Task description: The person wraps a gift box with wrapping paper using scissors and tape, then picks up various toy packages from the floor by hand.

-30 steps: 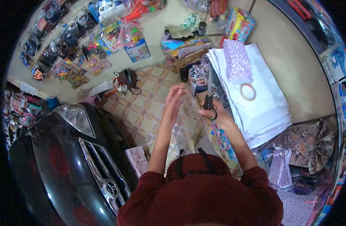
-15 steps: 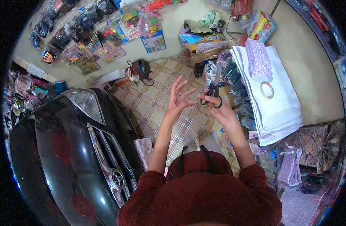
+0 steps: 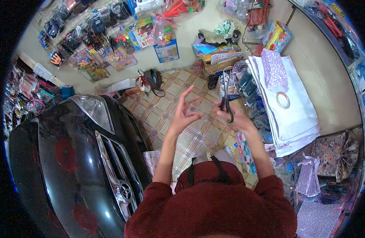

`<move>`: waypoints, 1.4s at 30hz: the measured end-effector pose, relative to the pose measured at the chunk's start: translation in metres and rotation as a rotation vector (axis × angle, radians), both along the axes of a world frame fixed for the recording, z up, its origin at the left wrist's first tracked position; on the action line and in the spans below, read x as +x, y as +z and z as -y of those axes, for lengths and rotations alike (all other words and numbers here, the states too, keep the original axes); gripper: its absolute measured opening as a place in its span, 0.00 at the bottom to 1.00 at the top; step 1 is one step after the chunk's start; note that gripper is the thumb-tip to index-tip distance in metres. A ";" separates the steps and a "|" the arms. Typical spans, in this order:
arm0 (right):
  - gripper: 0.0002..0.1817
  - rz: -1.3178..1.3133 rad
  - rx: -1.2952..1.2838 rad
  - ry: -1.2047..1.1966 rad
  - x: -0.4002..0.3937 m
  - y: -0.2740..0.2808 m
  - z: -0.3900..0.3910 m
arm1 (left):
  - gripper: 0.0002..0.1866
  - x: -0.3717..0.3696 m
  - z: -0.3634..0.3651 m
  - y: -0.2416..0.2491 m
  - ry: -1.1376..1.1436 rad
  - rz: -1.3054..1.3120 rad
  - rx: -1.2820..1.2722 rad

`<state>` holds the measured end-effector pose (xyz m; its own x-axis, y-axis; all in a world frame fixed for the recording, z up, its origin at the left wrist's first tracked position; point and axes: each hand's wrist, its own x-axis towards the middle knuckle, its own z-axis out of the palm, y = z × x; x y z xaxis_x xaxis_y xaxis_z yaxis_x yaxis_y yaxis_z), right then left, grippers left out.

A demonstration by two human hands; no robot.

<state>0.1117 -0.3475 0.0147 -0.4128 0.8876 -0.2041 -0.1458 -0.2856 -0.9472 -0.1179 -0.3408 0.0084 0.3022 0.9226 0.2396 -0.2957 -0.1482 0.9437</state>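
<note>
My left hand (image 3: 184,115) is raised over the tiled floor, fingers spread and curved, with nothing in it. To its right, my right hand (image 3: 235,117) holds black-handled scissors (image 3: 227,99) by the handles, blades pointing up and away from me. The two hands are apart. Further right, white paper sheets (image 3: 297,119) lie stacked on a counter. A roll of tape (image 3: 282,100) and a purple patterned wrapped package (image 3: 274,70) rest on top of the sheets.
A black car front (image 3: 63,158) fills the left side. Packaged goods (image 3: 107,47) hang on the far wall. A backpack (image 3: 154,81) stands on the tiled floor (image 3: 182,83). Purple pleated packages (image 3: 308,176) are at the lower right, near a colourful box (image 3: 276,35) further back.
The scissors have turned in my right hand and now show more edge-on. My left hand's fingers have curled a little. The whole view has shifted slightly.
</note>
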 end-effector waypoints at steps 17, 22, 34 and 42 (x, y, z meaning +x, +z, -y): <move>0.35 0.925 0.625 0.534 0.065 0.065 -0.001 | 0.34 0.010 -0.010 0.019 -0.172 -0.303 0.226; 0.28 0.912 0.511 0.524 0.069 0.072 -0.004 | 0.33 0.018 -0.015 0.022 -0.184 -0.378 0.262; 0.21 0.876 0.413 0.476 0.102 0.079 0.000 | 0.33 0.053 -0.034 0.017 -0.167 -0.491 0.365; 0.21 0.777 0.451 0.376 0.135 0.067 0.000 | 0.36 0.085 -0.040 0.026 -0.244 -0.446 0.274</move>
